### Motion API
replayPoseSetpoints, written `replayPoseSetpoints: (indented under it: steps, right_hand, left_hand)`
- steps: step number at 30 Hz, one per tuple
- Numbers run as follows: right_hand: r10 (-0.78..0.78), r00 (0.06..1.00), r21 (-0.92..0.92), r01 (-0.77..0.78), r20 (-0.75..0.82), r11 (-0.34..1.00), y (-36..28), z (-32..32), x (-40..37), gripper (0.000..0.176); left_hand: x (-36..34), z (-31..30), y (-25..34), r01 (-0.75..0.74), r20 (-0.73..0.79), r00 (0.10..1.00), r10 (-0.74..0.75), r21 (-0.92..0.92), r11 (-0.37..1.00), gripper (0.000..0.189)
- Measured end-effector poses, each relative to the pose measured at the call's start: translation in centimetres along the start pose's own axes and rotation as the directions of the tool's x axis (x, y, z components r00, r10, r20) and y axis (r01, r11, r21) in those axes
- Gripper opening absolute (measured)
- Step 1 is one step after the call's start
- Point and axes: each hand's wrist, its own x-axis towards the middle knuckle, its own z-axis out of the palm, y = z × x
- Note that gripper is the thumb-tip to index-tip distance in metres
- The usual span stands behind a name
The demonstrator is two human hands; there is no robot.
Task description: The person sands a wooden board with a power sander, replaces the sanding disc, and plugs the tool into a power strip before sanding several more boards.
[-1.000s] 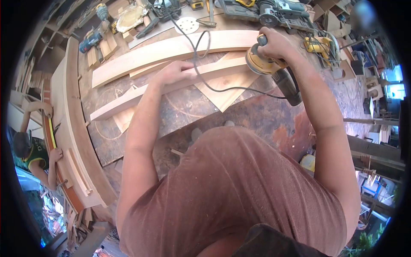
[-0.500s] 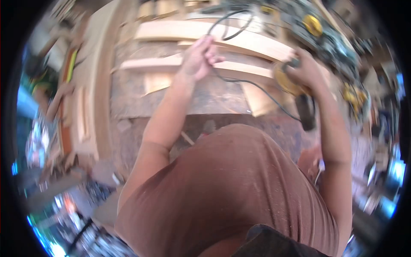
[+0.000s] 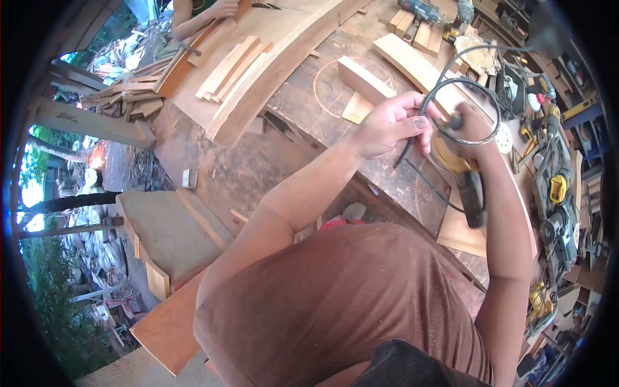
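Far left, 11 o'clock of the view: another person's forearm [image 3: 206,13] rests by a long board. Just right of it, a stack of pale slats [image 3: 232,64] lies fanned on a wide curved panel.

Centre: desk [image 3: 309,161], dark and scarred, with a pencilled circle on its top. A short curved block [image 3: 362,79] sits at 12 o'clock of the left hand, and a longer curved piece lies beyond it.

Left hand [image 3: 393,126]: fingers curled shut around a loop of black cord [image 3: 405,149], lifted above the desk. The loop arcs up and over toward 2 o'clock of the hand; a tail drops down to 6 o'clock.

Sander [image 3: 451,158]: yellow body, black dust bag trailing to 5 o'clock. It sits near the desk's right edge, just right of the left hand. I cannot tell whether the pad touches wood.

Right hand [image 3: 476,121]: wrapped over the sander's top, holding it firmly.

Far right, 3 o'clock: a row of yellow-and-black power tools [image 3: 558,190]; a white perforated disc [image 3: 503,138] lies beside the sander.

Judgement on the step: lift the cord high and behind the tool, well apart from the pad, with slack and no kink at the housing. Keep the right-hand grip level so the sander does not tip.

Writing: no brand or label is readable; the tool markings are too small.
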Motion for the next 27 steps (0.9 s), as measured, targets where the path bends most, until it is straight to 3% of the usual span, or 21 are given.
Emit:
replayPoseSetpoints:
  steps: [3, 5, 9, 11, 15, 21, 27]
  right_hand:
    - [-0.163, 0.978, -0.003, 0.165, 0.132, 0.986, -4.4, 0.4, 5.5, 0.049]
    - [-0.113, 0.971, -0.092, 0.135, 0.21, 0.987, -6.9, 1.9, 9.2, 0.05]
    - [-0.203, 0.975, -0.08, 0.21, 0.088, 0.974, -11.7, 4.5, 15.0, 0.064]
    - [-0.22, 0.968, -0.086, 0.232, 0.124, 0.969, -13.5, 5.1, 17.7, 0.067]
    - [-0.212, 0.966, -0.073, 0.224, 0.15, 0.972, -17.0, 6.1, 21.9, 0.069]
    - [-0.156, 0.971, -0.112, 0.179, 0.183, 0.977, -21.1, 7.1, 26.4, 0.068]
    - [-0.158, 0.965, -0.134, 0.189, 0.209, 0.973, -20.5, 6.8, 26.3, 0.067]
  left_hand:
    - [-1.2, -0.7, 1.9, -0.028, -0.032, 0.999, 0.03, 0.071, 0.997, 0.032]
    - [-1.8, -1.2, 3.0, -0.054, -0.023, 0.998, 0.057, 0.093, 0.994, 0.034]
    - [-3.2, -1.8, 5.0, -0.094, -0.004, 0.995, 0.095, 0.128, 0.987, 0.045]
    - [-3.8, -1.5, 6.3, -0.148, 0.037, 0.989, 0.143, 0.287, 0.946, 0.053]
    - [-5.9, -1.3, 7.7, -0.111, 0.042, 0.994, 0.103, 0.338, 0.935, 0.061]
    - [-8.1, -2.7, 8.8, -0.118, 0.004, 0.993, 0.121, 0.256, 0.959, 0.063]
    - [-8.9, -3.8, 9.2, -0.114, 0.005, 0.993, 0.116, 0.233, 0.966, 0.065]
